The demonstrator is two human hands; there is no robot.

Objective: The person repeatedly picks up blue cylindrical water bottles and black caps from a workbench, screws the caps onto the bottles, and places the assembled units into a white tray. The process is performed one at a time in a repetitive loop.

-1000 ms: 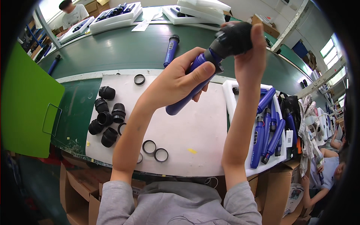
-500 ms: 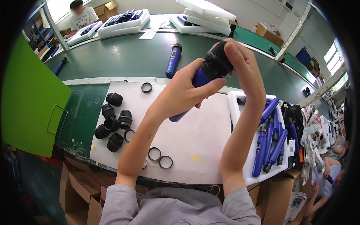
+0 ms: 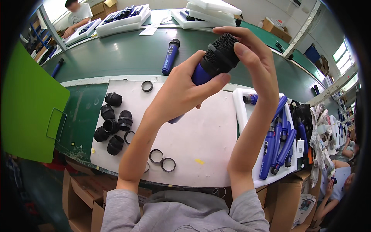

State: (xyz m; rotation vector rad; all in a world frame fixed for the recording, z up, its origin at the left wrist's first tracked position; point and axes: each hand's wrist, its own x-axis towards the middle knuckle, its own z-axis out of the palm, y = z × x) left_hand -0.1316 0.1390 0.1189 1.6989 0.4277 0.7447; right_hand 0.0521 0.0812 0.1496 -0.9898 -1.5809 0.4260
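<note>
The head view, from the left of two side-by-side fisheye cameras, looks from above the wearer's shirt [image 3: 181, 212] down and forward across the bench [image 3: 83, 120]. The left hand [image 3: 183, 87] and right hand [image 3: 258, 63] are close before it, upper middle; the belt [image 3: 131, 56] and wall [image 3: 266, 7] lie farther off. Straight edges curve toward its dark rim.

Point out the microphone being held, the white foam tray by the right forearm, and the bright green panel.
Held microphone [image 3: 217, 56]: head view, on its black upper end.
White foam tray [image 3: 237, 105]: head view, on its left rim.
Bright green panel [image 3: 33, 106]: head view, mid-face.
</note>
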